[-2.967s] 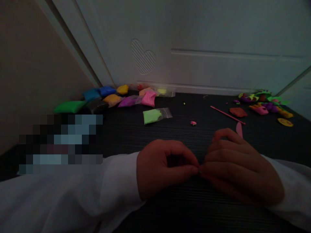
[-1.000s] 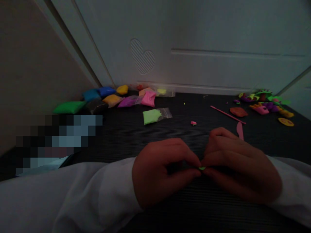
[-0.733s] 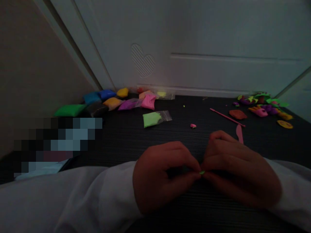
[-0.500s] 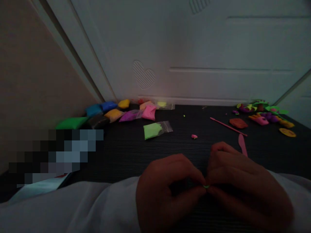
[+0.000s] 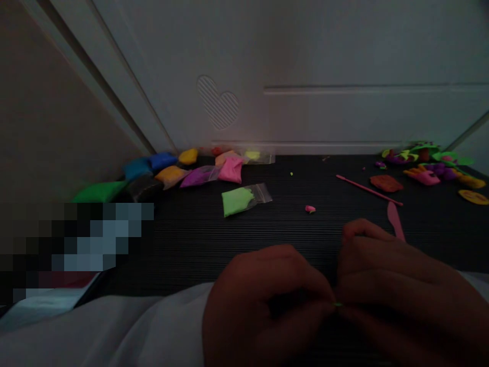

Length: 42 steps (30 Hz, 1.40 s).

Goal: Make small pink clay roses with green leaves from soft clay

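Note:
Between my fingertips is a tiny piece of light green modelling clay (image 5: 338,304). My left hand (image 5: 267,300) pinches it from the left with thumb and forefinger. From the other side my right hand (image 5: 405,290) pinches it too, and the fingertips of both hands meet around it. Most of the piece is hidden by the fingers. Beyond the hands lies a small pink and green clay bit (image 5: 310,209). A pink plastic knife (image 5: 395,221) lies just past my right hand, its lower end hidden. An opened bag of light green clay (image 5: 237,201) lies farther back on the dark table.
Several bags of coloured clay, among them a pink bag (image 5: 231,169) and a green bag (image 5: 100,191), line the back left. A pink stick (image 5: 369,189), a flat red-brown clay piece (image 5: 386,182) and finished clay figures (image 5: 424,176) lie right. A pixelated device (image 5: 103,244) is at left.
The green piece, nearly hidden at first, came into view between the fingertips; now only a sliver shows. Both hands stay pinched together and sit lower and farther right as the view shifts.

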Motion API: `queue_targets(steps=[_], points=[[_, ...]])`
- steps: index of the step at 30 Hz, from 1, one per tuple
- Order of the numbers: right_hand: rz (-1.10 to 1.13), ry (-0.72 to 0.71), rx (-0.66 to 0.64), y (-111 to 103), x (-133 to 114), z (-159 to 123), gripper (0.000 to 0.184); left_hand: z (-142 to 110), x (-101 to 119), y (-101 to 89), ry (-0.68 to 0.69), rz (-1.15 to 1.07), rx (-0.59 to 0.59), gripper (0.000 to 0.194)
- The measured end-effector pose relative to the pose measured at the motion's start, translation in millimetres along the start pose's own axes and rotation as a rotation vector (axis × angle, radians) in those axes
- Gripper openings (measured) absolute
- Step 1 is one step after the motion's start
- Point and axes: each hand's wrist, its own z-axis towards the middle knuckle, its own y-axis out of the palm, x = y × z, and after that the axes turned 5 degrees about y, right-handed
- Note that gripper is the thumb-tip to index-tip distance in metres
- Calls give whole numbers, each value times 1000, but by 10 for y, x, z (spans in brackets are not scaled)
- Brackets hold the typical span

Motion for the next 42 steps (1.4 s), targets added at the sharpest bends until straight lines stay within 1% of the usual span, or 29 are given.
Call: queue_targets(steps=[3, 8, 14, 17, 21, 24, 28, 31, 37, 39, 42], points=[[-5, 4, 1, -5, 4, -12, 9, -9, -1, 5, -2, -4, -4, 8], [13, 8, -29, -10, 14, -11, 11, -17, 8, 20, -7, -11, 50, 9], [25, 7, -60, -9, 42, -24, 14, -13, 2, 10, 7, -34, 23, 12], [32, 0, -58, -18, 48, -40, 15, -12, -11, 12, -4, -27, 21, 11], [29, -10, -56, -34, 51, -46, 16, -15, -19, 28, -15, -24, 47, 9], [8, -15, -56, -37, 48, -36, 17, -19, -9, 36, -55, -18, 73, 7], [-56, -64, 17, -48, 22, -11, 15, -24, 5, 34, -120, 15, 90, 10], [-107, -102, 68, -64, -2, -4, 17, -24, 8, 28, -115, 18, 84, 13], [-196, -120, 54, -61, -3, -33, 15, -9, 4, 23, -73, 8, 68, 6], [-196, -120, 45, -59, 3, -37, 15, -6, 1, 24, -62, 0, 67, 6], [-172, -100, 78, -63, 4, -27, 17, -3, -2, 24, -63, -10, 73, 7]])
